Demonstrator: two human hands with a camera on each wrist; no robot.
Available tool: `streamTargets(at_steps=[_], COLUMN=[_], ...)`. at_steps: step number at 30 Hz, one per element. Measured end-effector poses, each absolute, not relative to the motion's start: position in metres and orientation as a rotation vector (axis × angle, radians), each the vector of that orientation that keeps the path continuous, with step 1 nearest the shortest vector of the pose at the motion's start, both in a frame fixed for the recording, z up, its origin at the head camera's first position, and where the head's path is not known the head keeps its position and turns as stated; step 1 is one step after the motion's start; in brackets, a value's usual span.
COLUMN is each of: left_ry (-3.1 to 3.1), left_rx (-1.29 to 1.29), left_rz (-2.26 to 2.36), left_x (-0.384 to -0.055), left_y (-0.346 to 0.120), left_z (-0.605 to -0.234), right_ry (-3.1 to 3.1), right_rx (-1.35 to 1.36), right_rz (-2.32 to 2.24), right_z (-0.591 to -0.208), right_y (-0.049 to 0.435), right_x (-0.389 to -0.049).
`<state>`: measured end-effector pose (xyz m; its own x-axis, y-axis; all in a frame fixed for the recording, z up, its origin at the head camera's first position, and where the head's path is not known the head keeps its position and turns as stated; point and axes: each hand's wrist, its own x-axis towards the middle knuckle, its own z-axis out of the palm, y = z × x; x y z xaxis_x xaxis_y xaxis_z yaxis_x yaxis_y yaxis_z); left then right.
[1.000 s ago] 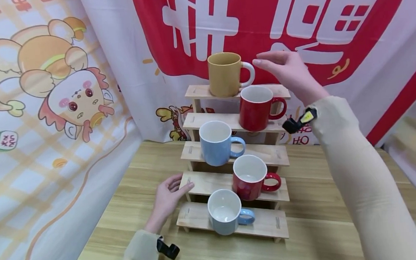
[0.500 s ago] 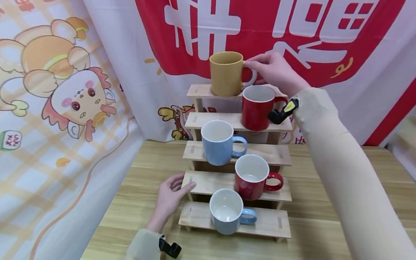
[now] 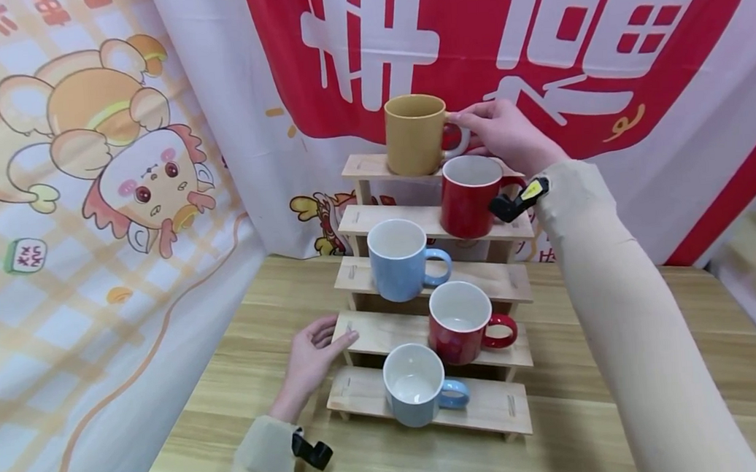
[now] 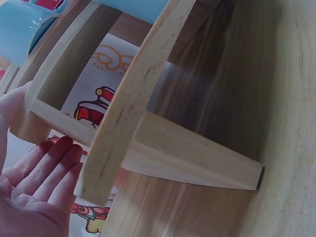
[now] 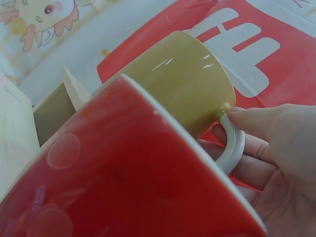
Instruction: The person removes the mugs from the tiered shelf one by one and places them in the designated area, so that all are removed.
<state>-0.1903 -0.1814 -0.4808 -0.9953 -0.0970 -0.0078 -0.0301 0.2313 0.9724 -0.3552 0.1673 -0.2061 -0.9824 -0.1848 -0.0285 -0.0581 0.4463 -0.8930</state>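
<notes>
My right hand (image 3: 509, 133) holds the white handle of a yellow mug (image 3: 415, 135) on the top step of a wooden display stand (image 3: 385, 330). In the right wrist view, the thumb presses the handle's upper end and fingers pass behind it; a red mug (image 5: 118, 168) fills the foreground. My left hand (image 3: 310, 358) is at the left end of the second-lowest step, thumb over the board and fingers below it. The left wrist view shows those fingers (image 4: 47, 170) nearly straight, tips against the stand's side support.
Lower steps bear another red mug (image 3: 461, 322), a light blue mug (image 3: 398, 260) and a pale blue mug (image 3: 414, 385), handles to the right. The stand is on a wood-grain table (image 3: 598, 374). Printed cloth (image 3: 213, 130) hangs behind and at the left.
My right hand has moved left from beside the yellow mug and taken hold of its handle. The left hand stays at the stand, and the mugs keep their steps.
</notes>
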Motion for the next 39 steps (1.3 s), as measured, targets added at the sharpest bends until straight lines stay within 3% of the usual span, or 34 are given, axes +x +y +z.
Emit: streamTargets(at_steps=[8, 17, 30, 39], left_ry=[-2.402, -2.389, -2.391, -2.390], left_rx=[0.121, 0.105, 0.124, 0.136], left_rz=[-1.947, -1.935, -1.952, -1.942], left_x=[-0.188, -0.192, -0.192, -0.191], left_y=[-0.180, -0.182, -0.181, -0.180], left_z=[-0.478, -0.483, -0.487, -0.486], right_ry=[2.555, 2.617, 2.537, 2.590], right_rx=[-0.187, -0.168, -0.020, 0.124], right_rz=[-1.653, -1.690, -1.967, -1.946], right_z=[-0.207, -0.205, -0.202, -0.222], right_y=[0.181, 0.228, 0.305, 0.352], right_x=[-0.353, -0.344, -0.312, -0.283])
